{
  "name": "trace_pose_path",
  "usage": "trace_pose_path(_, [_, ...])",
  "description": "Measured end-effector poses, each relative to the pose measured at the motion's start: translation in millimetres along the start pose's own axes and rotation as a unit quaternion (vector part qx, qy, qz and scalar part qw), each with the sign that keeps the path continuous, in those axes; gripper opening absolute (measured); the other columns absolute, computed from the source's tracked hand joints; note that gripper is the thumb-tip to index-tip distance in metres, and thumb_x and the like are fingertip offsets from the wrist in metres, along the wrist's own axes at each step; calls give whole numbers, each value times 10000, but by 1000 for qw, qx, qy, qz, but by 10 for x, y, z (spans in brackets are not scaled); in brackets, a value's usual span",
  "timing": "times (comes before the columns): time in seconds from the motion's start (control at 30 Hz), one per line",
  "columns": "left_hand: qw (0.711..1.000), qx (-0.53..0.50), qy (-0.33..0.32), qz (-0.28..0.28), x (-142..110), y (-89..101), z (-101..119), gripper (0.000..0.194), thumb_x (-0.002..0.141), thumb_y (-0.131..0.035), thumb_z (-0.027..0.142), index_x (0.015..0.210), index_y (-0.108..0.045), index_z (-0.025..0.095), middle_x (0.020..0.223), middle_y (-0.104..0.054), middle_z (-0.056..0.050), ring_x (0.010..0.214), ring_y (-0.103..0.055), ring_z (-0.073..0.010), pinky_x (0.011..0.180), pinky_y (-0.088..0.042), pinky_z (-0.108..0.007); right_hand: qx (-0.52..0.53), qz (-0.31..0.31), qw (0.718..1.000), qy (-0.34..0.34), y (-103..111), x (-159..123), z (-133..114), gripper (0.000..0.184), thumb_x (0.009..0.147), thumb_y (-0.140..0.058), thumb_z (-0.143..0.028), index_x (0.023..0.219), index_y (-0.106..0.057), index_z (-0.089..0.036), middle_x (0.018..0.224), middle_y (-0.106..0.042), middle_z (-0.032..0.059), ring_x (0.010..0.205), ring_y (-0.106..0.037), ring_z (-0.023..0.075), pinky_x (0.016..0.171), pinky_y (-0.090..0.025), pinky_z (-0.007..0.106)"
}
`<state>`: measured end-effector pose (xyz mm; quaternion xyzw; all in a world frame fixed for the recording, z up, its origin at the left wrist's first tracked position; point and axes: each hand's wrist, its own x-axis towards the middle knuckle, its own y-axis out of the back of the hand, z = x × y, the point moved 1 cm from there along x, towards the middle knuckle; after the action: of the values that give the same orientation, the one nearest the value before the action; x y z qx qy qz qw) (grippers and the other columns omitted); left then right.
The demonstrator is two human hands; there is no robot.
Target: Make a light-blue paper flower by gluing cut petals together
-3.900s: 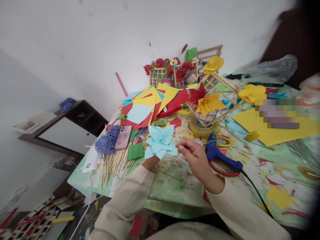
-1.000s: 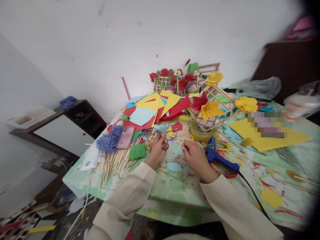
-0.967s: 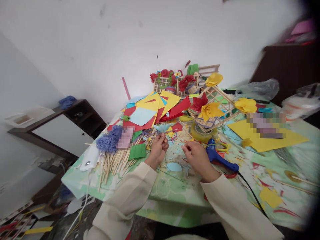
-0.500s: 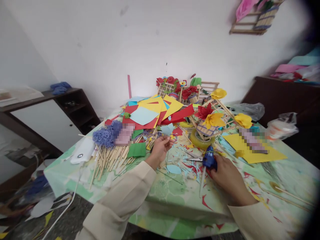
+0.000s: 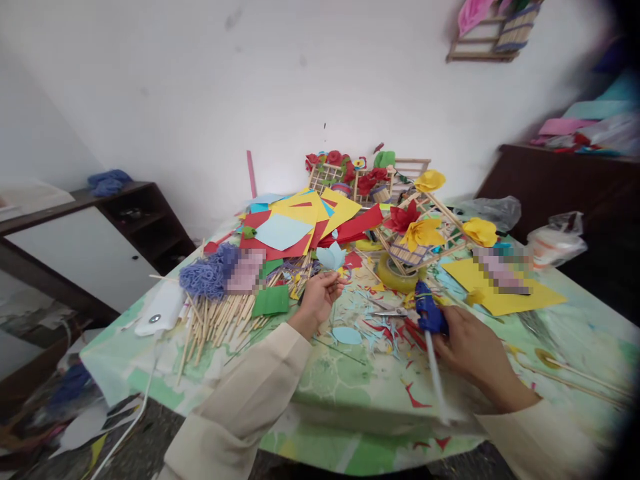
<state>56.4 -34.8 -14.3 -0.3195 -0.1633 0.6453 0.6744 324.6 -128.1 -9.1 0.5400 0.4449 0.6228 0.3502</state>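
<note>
My right hand [image 5: 470, 347] grips the glue gun [image 5: 429, 310] around its body, the blurred glue stick [image 5: 434, 367] trailing toward me, presumably to keep the nozzle clear of my fingers. The wrist enters from the right, knuckles uppermost. 1 blue petal [image 5: 347, 335] lies flat. My left hand [image 5: 319, 300] pinches beneath the blue flower [image 5: 331, 255], apparently leaving its petals uncrushed; the forearm slants forward. Farther, the tape roll [image 5: 397, 280] sits below the stick basket [image 5: 407, 253], seemingly supporting it.

Pale wall [image 5: 200, 87] (faintly smudged), brown cabinet [image 5: 107, 233] with white door [image 5: 60, 257] at left, dark furniture [image 5: 545, 193] at right, speckled floor [image 5: 160, 415]
</note>
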Motion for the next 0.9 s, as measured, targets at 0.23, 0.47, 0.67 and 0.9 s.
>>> trace_pose_path(0.23, [999, 33, 39, -8, -89, -80, -37, 55, 751, -622, 132, 718, -595, 99, 578, -635, -20, 398, -513, -25, 390, -405, -99, 253, 157, 951, 87, 119, 38, -473, 251, 776, -555, -337, 985, -543, -198, 915, -651, 89, 825, -612, 222, 721, -469, 326])
trace_pose_path(0.47, [996, 73, 21, -54, -113, -82, -103, 191, 655, -729, 223, 668, -579, 106, 524, -600, 9, 368, -463, -16, 373, -339, -109, 313, 160, 934, 63, 102, 240, -962, 231, 808, -547, -403, 839, -569, -175, 711, -635, 53, 641, -578, 179, 589, -413, 274])
trace_pose_path(0.67, [994, 93, 9, -50, -139, -99, -113, 208, 645, -730, 259, 671, -581, 117, 508, -589, 10, 356, -456, -28, 369, -314, -134, 292, 129, 947, 22, 17, 283, -926, 313, 818, -525, -479, 739, -561, -178, 645, -614, 43, 590, -540, 159, 568, -355, 256])
trace_pose_path(0.9, [995, 88, 9, -47, -132, -100, -138, 184, 620, -726, 240, 655, -591, 120, 473, -564, 17, 347, -453, -37, 366, -318, -143, 263, 115, 958, 9, -58, 292, -946, 388, 825, -492, -537, 708, -567, -174, 596, -596, 39, 574, -534, 159, 558, -311, 252])
